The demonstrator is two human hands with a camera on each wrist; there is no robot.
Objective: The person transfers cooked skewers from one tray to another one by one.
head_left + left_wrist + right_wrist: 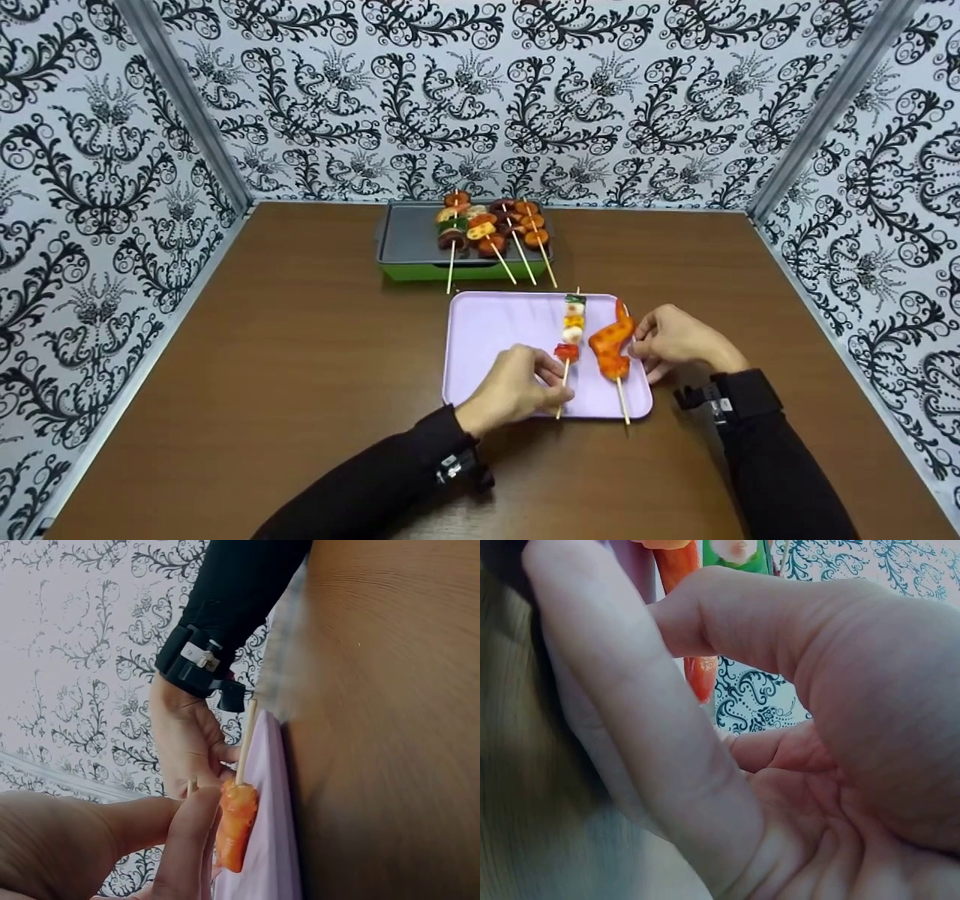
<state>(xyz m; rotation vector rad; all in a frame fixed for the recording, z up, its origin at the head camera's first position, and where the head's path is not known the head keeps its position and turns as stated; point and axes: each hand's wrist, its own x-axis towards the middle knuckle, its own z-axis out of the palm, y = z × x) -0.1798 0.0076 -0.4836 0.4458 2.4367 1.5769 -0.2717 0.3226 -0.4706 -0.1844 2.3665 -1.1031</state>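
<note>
At a wood-toned desk [322,337], we see a person's 2 hands at work over a pale lilac tray [495,330]. The left hand [517,384] has its thumb and fingers drawn together, pinching the bare lower stick of a vegetable skewer [574,321]; the wrist view at left shows us the stick's end poking up past the fingertips. The right hand [679,337] is partly curled at the tray's right side, gripping the rim with the thumb on the inner side and the fingers outside.

The vegetable skewer stands out over the tray's right half, its 5 pieces running from green at the far end through white, yellow and white to red nearest the hand. Whether its far tip touches the tray, we cannot tell. Just beside it, between the hands, an orange skewer [611,349] lies on the tray: a glossy, bent piece with darker spots, its stick crossing the near rim.

Beyond the tray we find a grey-topped grill [409,232] with a green base, 4 loaded skewers [491,229] side by side on its right half, their sticks overhanging the near edge.
</note>
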